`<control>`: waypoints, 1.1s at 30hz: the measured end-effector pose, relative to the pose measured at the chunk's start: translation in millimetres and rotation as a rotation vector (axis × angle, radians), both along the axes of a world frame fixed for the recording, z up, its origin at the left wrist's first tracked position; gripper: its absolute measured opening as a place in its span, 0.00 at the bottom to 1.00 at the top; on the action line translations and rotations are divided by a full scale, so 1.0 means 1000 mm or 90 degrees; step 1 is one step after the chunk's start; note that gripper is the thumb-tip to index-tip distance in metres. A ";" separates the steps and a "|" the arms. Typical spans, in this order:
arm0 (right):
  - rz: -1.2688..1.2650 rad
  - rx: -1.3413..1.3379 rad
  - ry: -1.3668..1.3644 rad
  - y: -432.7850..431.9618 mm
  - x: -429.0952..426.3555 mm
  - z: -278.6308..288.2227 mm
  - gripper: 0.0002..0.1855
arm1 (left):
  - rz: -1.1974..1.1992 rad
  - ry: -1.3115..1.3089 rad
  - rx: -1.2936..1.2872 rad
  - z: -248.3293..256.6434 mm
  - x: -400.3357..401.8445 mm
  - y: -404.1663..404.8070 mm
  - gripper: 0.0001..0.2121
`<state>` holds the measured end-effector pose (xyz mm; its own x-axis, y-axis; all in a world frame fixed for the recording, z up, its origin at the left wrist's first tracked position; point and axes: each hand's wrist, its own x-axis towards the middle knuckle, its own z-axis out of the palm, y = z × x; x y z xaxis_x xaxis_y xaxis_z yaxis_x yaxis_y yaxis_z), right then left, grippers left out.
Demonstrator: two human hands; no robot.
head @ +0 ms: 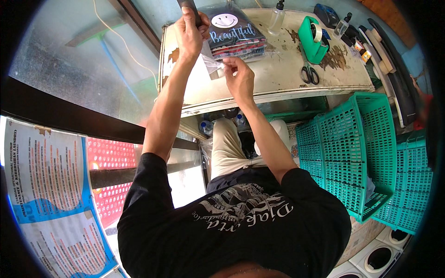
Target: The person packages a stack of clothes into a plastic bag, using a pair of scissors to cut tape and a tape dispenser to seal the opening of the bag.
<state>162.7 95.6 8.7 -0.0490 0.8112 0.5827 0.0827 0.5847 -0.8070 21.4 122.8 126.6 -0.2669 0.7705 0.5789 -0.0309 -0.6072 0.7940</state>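
A stack of folded clothes (240, 48) lies on the worn table, wrapped in clear plastic. Its top garment is dark, with a white smiley face and lettering. My left hand (190, 33) grips a dark, long object (189, 7) at the stack's left side; the frame's top cuts it off, and its kind is unclear. Between the thumb and fingers of my right hand (240, 76) is a gathered piece of the clear plastic wrap (211, 63), pulled out at the stack's near left corner. A pale sheet (194, 81) lies on the tabletop below my left hand.
Behind the stack stands a clear pump bottle (277, 21). To the right are a green tape dispenser (309, 43), black-handled scissors (309, 74) and a smaller bottle (341, 27). Green plastic baskets (342, 153) rise beside my right side. A glass pane (83, 52) borders the table's left.
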 end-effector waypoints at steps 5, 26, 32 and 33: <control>-0.014 -0.047 0.003 0.012 -0.002 -0.001 0.13 | 0.079 0.003 -0.010 0.002 0.006 0.000 0.33; -0.061 -0.010 0.028 0.016 -0.017 -0.013 0.16 | 0.113 0.036 -0.014 0.000 0.004 0.005 0.34; -0.094 0.042 0.015 0.019 -0.019 -0.017 0.15 | 0.103 0.033 -0.016 0.002 0.005 0.004 0.34; -0.095 0.034 0.008 0.018 -0.018 -0.016 0.15 | 0.104 0.032 -0.014 0.002 0.005 0.005 0.34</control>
